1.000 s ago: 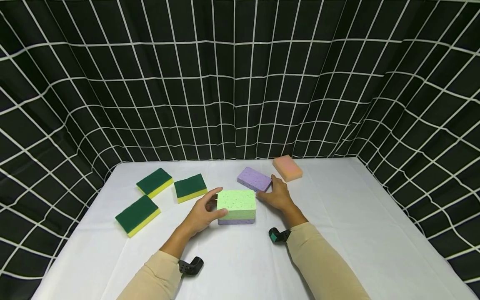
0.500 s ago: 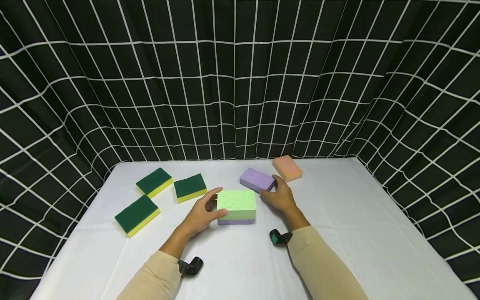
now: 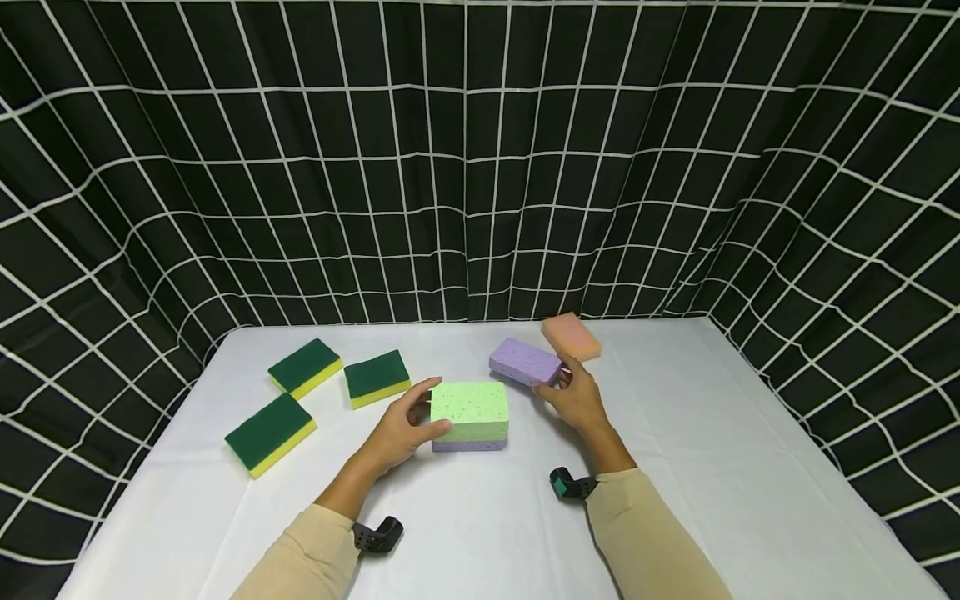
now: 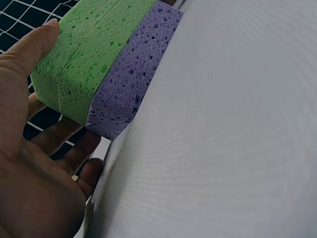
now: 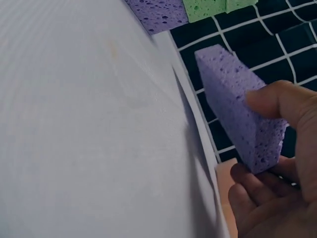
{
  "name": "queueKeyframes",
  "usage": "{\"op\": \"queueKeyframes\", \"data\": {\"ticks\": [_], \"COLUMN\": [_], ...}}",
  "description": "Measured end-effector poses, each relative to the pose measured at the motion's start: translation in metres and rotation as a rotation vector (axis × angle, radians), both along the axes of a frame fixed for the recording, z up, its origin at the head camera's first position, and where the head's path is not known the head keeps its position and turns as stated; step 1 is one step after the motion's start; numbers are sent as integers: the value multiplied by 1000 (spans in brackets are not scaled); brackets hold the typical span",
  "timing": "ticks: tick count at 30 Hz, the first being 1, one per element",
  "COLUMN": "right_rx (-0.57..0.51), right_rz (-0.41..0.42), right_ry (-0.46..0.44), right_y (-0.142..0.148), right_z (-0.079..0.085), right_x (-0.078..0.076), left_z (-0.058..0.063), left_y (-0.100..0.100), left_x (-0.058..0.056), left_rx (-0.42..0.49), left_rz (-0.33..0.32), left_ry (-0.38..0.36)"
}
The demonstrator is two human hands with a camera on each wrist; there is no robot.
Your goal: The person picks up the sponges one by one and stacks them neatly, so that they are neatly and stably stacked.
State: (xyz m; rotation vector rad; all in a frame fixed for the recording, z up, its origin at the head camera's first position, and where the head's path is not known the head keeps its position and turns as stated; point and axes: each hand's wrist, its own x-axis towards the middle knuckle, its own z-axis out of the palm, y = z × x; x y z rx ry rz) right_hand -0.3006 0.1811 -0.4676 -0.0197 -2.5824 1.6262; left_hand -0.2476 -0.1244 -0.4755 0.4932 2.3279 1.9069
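Observation:
A stack stands mid-table: two light green sponges (image 3: 469,402) over a purple sponge (image 4: 133,74). My left hand (image 3: 397,431) holds the stack's left end, thumb on the near green face and index finger at the far edge. In the left wrist view, the thumb (image 4: 37,44) lies against the green layers while the lower fingers sit beside the purple one. To the right and behind the stack, my right hand (image 3: 579,400) pinches another purple sponge (image 3: 525,361) by its right end. The right wrist view has this sponge (image 5: 237,104) tilted between thumb and fingers, raised off the white cloth.
Behind my right hand lies an orange-pink sponge (image 3: 572,336). Several yellow sponges with dark green scouring tops, such as this scrub sponge (image 3: 270,433), lie on the left. White cloth (image 3: 705,467) covers the table. Black curtains (image 3: 465,192) with a white grid hang around it.
My right hand has lifted the purple sponge and carried it a little to the right. The left hand stays at the stack. The head view has shifted slightly.

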Motion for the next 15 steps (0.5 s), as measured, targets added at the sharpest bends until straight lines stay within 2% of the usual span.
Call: {"op": "queueKeyframes", "data": {"ticks": [4,10,15], "right_rx": [-54,-101,-176], "right_rz": [28,74,110], "right_ry": [28,90,105], "right_y": [2,6,8], "right_z": [4,15,29], "right_x": [5,12,20], "left_z": [2,13,6], "left_y": [0,1,0], "left_x": [2,5,1], "left_rx": [0,1,-11], "left_rz": [-9,-30,-8], "left_ry": [-11,-34,-28]}}
